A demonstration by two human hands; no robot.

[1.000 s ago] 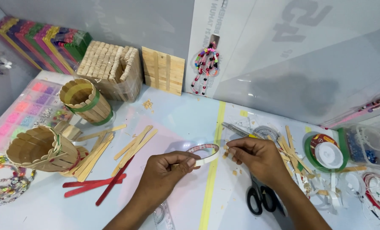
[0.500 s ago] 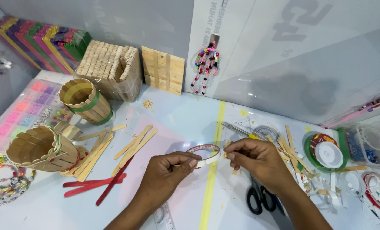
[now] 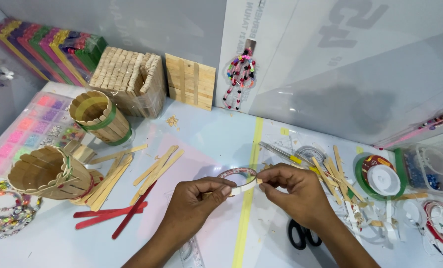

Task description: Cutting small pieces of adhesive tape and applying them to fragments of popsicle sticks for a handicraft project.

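A pale table (image 3: 206,134) with a yellow stripe (image 3: 249,183) down its middle carries the clutter. On the left lie loose plain craft sticks (image 3: 154,168) and a few red sticks (image 3: 117,216) — beside two round stick-built cups (image 3: 100,116), a stick box (image 3: 129,79) and a flat stick panel (image 3: 189,82). On the right lie more sticks (image 3: 338,173), black scissors (image 3: 303,235) and tape rolls (image 3: 380,176) — near a clear bead box (image 3: 432,166).

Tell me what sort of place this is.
Most likely a hobby craft table. Loose wooden craft sticks lie around, craft-stick baskets stand at the left, and a beaded hanging leans on the back wall. The left hand and right hand hold a small tape roll.
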